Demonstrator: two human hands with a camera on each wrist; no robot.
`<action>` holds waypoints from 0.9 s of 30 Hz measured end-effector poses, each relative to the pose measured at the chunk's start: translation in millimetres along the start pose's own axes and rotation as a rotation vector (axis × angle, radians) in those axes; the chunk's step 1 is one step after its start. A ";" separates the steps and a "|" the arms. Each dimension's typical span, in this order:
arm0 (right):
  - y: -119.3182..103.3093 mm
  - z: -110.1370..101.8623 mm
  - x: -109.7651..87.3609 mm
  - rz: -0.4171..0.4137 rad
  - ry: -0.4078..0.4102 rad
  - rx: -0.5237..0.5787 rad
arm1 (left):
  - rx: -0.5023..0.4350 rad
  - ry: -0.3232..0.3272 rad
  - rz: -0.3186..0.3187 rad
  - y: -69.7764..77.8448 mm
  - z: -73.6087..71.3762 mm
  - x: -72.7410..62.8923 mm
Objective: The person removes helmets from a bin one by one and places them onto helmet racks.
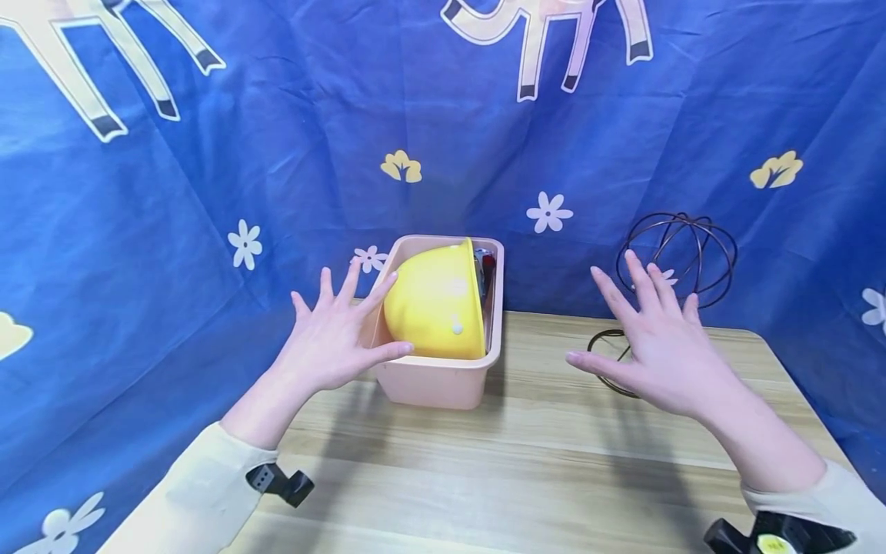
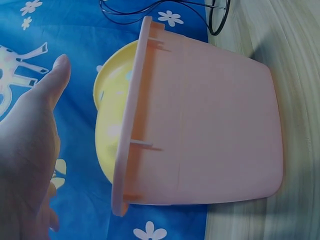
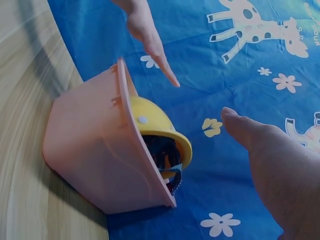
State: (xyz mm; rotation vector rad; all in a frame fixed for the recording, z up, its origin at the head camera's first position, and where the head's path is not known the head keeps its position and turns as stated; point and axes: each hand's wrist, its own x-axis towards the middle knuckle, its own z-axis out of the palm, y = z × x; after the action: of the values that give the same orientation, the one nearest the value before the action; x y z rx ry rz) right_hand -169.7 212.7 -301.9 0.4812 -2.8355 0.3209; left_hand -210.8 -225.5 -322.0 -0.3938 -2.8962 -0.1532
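A yellow hard hat [image 1: 436, 304] lies on its side in a pink plastic bin [image 1: 432, 385]; the right wrist view shows dark straps [image 3: 165, 152] inside the hat. My left hand [image 1: 339, 338] hovers by the bin's left side, fingers spread and straight, overlapping the rim in the head view. Out to the right, my right hand [image 1: 654, 346] is raised over the table with its fingers spread, in front of a dark wire stand [image 1: 720, 292]. Neither hand holds anything.
The bin stands on a wood-grain table [image 1: 540, 462] close to its back edge. Behind and beside the table hangs a blue cloth [image 1: 311, 154] printed with animals and flowers. The wire stand has a round cage-like top and a ring base [image 1: 616, 388].
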 end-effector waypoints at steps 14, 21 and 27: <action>-24.1 12.3 23.5 -0.066 -0.008 0.080 | -0.098 -0.022 -0.064 -16.8 15.5 -1.2; -35.1 20.0 33.7 -0.135 0.009 0.148 | -0.179 -0.014 -0.082 -24.6 26.6 -6.4; -41.8 29.8 41.2 -0.185 0.020 0.220 | -0.252 0.004 -0.077 -29.8 36.0 -9.4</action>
State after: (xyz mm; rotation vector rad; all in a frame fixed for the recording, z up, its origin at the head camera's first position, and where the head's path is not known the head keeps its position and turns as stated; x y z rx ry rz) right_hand -199.0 154.4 -311.5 0.7731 -2.7227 0.5999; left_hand -217.1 -251.7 -361.3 -0.3222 -2.8966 -0.5335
